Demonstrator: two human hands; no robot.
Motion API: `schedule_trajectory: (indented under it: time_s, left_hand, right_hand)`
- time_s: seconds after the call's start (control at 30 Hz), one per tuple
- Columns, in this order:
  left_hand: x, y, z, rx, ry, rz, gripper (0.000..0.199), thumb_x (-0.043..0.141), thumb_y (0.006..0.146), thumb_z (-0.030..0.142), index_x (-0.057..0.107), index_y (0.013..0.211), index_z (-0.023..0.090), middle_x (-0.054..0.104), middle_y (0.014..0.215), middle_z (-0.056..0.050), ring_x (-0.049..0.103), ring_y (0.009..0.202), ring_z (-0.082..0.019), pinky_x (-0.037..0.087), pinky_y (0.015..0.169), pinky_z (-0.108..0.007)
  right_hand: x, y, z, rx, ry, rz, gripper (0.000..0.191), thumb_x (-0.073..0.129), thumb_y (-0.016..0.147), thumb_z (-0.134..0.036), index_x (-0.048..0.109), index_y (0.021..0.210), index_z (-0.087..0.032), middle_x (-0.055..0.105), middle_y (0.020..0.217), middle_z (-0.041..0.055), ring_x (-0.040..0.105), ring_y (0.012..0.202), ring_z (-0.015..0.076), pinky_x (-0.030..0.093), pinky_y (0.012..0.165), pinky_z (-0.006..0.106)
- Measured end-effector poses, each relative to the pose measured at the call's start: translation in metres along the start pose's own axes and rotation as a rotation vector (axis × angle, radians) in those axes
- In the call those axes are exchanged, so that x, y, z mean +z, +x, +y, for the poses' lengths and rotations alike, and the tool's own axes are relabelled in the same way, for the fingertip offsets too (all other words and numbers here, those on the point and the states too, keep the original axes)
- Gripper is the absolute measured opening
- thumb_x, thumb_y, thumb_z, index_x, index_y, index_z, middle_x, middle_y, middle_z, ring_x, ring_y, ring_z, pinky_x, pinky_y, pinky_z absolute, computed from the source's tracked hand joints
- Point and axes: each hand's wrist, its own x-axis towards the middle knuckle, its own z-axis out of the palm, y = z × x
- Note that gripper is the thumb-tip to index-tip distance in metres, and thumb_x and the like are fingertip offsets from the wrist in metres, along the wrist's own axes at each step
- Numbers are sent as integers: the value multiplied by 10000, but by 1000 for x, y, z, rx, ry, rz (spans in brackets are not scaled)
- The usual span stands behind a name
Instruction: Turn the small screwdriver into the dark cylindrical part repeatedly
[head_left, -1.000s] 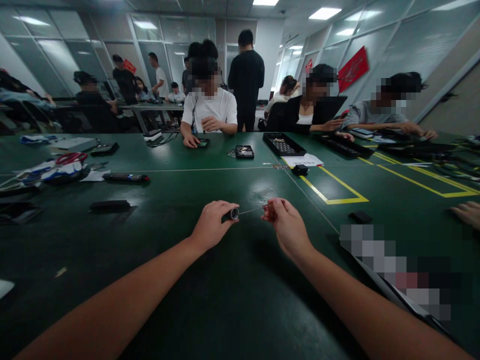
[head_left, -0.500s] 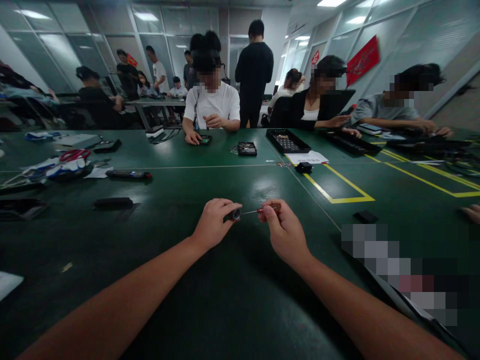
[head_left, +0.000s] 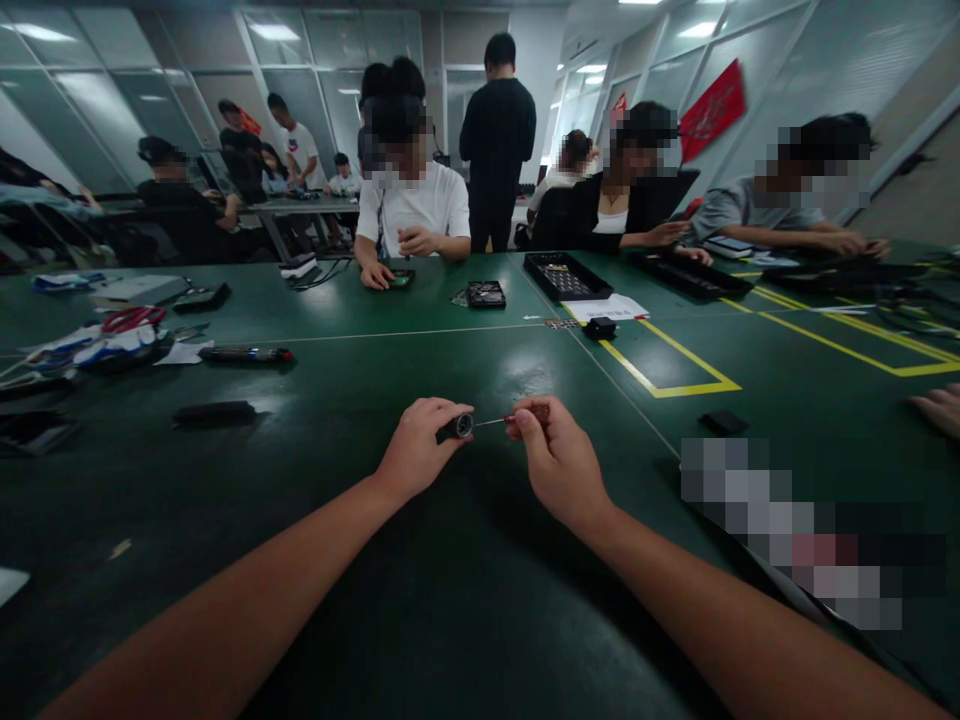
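Observation:
Between the fingers and thumb of my left hand (head_left: pixel 417 447) is a small dark round part (head_left: pixel 463 425) with a ring-shaped open end facing me and to the right. My right hand (head_left: pixel 561 455) grips a screwdriver (head_left: pixel 534 413) by its reddish-brown handle. The thin metal shaft points left, and its tip reaches the rim of the round part; whether it touches cannot be made out. Both hands are held over the green table (head_left: pixel 420 590), close together in the middle of the view.
To the left lie a dark pen-like tool (head_left: pixel 246 355), a black block (head_left: pixel 215 413) and a heap of gloves (head_left: pixel 105 345). Black trays (head_left: pixel 566 277) and a small black box (head_left: pixel 600 328) stand farther back. Across the table a person in a white shirt (head_left: pixel 412 215) works on a device. Another person's hand (head_left: pixel 941 408) rests at right.
The view has shifted slightly, so the scene sits a little farther left and higher. My hands keep the same hold, with the screwdriver at the round part.

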Motion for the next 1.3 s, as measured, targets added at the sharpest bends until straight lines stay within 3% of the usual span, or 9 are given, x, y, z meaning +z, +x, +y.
schedule_trajectory:
  time_s: [0.37,0.73,0.93,1.3]
  left_hand:
    - [3,-1,-3,10,4,11,333,776,865,243,710,1191,245,737,1151,-51,637,1098,-254,487,968,-458]
    - [3,-2,-5,-34,18,3,365,781,861,240,703,1217,260,726,1169,-33,624,1108,-238,472,988,-449]
    - [2,-3,-3,-37,26,-22,345,760,879,245,701,1218,259,720,1166,-40,618,1109,-243,467,998,-461]
    - [-2,-3,3,-52,31,-40,346,757,878,223,708,1220,245,720,1153,-47,618,1097,-242,471,988,-455]
  right_hand:
    - [4,2,7,36,99,-24,208,504,1020,-415,596,1025,-229,707,880,44,687,804,197,545,763,360]
    - [-7,2,-3,-26,63,102,192,506,1017,-399,602,1000,-233,696,854,29,663,776,187,519,732,351]
    - [-5,0,-4,-62,16,30,172,505,1023,-381,594,1024,-234,699,855,28,679,779,192,514,728,352]
    - [-6,2,-5,-48,-21,44,178,498,1014,-382,589,1004,-229,695,837,33,672,768,196,509,719,352]
